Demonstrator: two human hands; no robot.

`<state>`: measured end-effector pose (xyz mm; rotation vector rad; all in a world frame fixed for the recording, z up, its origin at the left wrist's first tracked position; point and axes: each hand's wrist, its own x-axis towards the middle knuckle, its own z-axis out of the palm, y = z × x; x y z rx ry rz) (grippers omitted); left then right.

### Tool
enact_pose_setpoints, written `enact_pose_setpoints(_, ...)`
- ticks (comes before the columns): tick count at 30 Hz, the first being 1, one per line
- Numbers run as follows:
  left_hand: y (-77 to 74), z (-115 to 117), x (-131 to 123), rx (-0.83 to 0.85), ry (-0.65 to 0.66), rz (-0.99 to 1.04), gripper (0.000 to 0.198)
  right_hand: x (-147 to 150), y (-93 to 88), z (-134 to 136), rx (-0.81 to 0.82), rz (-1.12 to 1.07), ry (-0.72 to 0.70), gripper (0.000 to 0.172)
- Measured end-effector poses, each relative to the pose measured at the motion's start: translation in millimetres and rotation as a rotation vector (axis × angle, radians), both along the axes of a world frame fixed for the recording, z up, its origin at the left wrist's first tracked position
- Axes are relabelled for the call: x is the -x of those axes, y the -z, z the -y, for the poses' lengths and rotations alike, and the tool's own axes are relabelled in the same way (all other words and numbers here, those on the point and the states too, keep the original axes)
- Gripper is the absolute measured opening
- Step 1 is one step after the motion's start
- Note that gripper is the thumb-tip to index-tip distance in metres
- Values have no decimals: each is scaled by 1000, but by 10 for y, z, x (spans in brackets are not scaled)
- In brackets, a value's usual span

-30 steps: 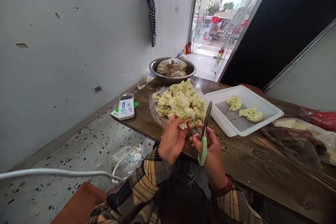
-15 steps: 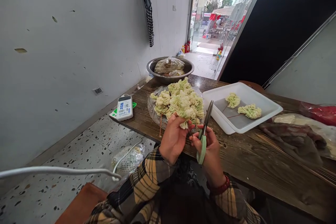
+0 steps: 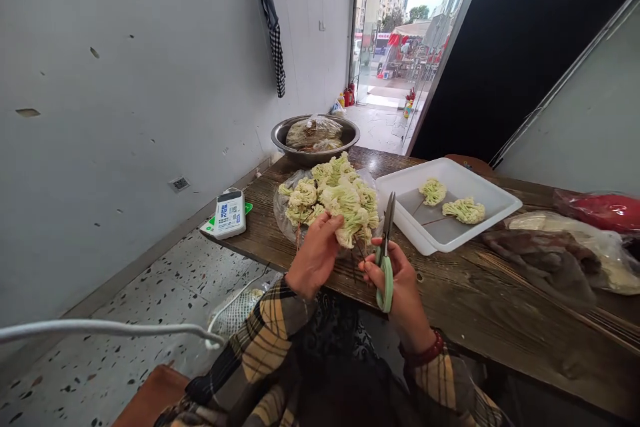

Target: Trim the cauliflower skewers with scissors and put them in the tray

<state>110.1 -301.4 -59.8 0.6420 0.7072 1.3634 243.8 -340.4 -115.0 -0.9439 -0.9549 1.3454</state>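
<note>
My left hand (image 3: 317,250) is closed on a pale green cauliflower floret (image 3: 347,210), its fingers pressed to the near side. In my right hand (image 3: 397,277) a pair of scissors (image 3: 385,267) with light green handles points up, its blades together. The thumb and fingertips of that hand also pinch a thin dark skewer (image 3: 362,255) that runs up to the floret. Behind my hands, more cauliflower florets (image 3: 303,197) are heaped on a clear plastic bag (image 3: 283,217), some with skewers hanging from them.
On the right, a white tray (image 3: 493,212) holds two skewered florets. A metal basin (image 3: 277,140) with bagged things stands at the table's far end. A white box-shaped device (image 3: 231,215) sits on the left corner. Bundled skewers (image 3: 510,270) and a dark cloth (image 3: 545,263) lie right.
My left hand has shifted left and away from my right hand, and the floret has tilted. More of the skewer shows between them. The camera view has turned slightly right.
</note>
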Motion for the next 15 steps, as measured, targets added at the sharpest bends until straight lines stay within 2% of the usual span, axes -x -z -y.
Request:
enact_pose_setpoints(5,7,-65,52,41,4,-81,32,-88,67,-21,-74,233,7,39)
enact_pose_setpoints(9,11,-123,127,27,-63,-83,36,-454,201,-50,-116,519,46,49)
enact_pose_setpoints(12,17,-148,171,16,-94,-67,36,-808,302,-46,-150,908,95,49)
enact_pose_setpoints(15,24,-144,173,29,-97,-44,41,-1048,337,-26,-189,1343,80,47)
